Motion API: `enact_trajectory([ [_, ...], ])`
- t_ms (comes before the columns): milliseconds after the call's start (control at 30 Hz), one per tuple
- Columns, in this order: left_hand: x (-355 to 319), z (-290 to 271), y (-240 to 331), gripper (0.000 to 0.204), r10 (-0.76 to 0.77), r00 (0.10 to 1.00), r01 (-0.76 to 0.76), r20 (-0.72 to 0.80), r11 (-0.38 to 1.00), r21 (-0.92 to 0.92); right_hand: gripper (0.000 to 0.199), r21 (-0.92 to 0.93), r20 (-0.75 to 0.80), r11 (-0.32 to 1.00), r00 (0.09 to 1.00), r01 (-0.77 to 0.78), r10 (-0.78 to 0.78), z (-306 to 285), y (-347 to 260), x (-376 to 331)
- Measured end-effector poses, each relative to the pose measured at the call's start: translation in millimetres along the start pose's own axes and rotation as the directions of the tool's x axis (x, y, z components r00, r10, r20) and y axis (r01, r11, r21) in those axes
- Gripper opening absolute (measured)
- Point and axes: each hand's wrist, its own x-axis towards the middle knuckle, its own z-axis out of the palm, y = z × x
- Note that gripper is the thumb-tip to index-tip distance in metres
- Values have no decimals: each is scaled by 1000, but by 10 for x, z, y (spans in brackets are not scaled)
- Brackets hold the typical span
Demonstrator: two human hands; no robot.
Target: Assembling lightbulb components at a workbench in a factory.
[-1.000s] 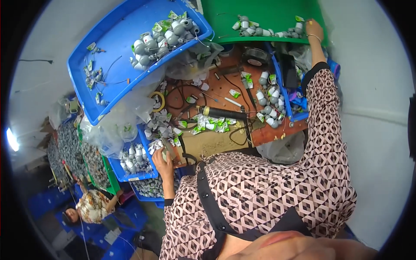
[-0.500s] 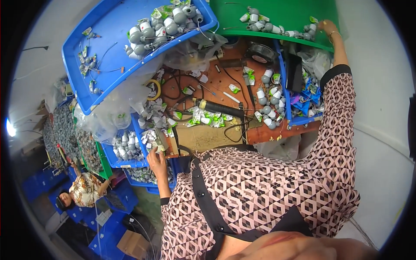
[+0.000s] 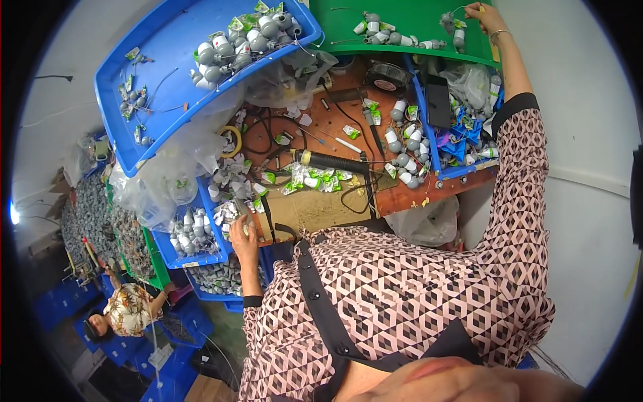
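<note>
My right hand (image 3: 483,17) is raised at the far right over the green tray (image 3: 408,10). Its fingertips pinch a thin wire, and grey-and-white bulb-shaped parts (image 3: 459,35) with a green tag hang beside it. More such parts (image 3: 382,33) lie along the tray's near edge. At the bench's left front edge rests my left hand (image 3: 244,240), fingers extended and slightly apart. Something pale shows at its fingertips, too small to make out. Right by it sits a blue bin (image 3: 194,258) with white-and-grey parts.
A tilted blue tray (image 3: 151,74) holds bulb-shaped parts at upper left. On the brown bench (image 3: 335,124) lie a black-handled tool (image 3: 335,162), tape roll (image 3: 231,141), small fan (image 3: 386,77) and green-white tags. Another blue bin (image 3: 462,171) stands right. A co-worker (image 3: 130,308) sits lower left.
My right hand has moved left and up from the green tray's right end, and the parts by it now hang upright. My left hand stays at the bench edge. The whole view has shifted slightly.
</note>
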Motion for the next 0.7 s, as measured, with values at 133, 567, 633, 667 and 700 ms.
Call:
enact_trajectory([
  [133,-63,-14,125,24,1,1000,-1,9,1000,-16,13,85,-112,996,994,10,-1,36,271,257],
  [567,-450,-28,119,20,-53,998,54,-36,999,9,50,-523,-244,685,859,-507,450,-80,900,-358],
  [633,-519,-41,80,20,-66,997,67,-30,997,25,53,-571,-208,686,888,-450,410,-36,874,-209],
  [667,-552,-51,59,20,-73,997,74,-27,997,27,56,-614,-167,685,913,-392,373,4,881,-167],
  [700,-584,-37,44,20,-103,994,103,-20,994,27,55,-597,-205,702,920,-388,335,60,790,-157],
])
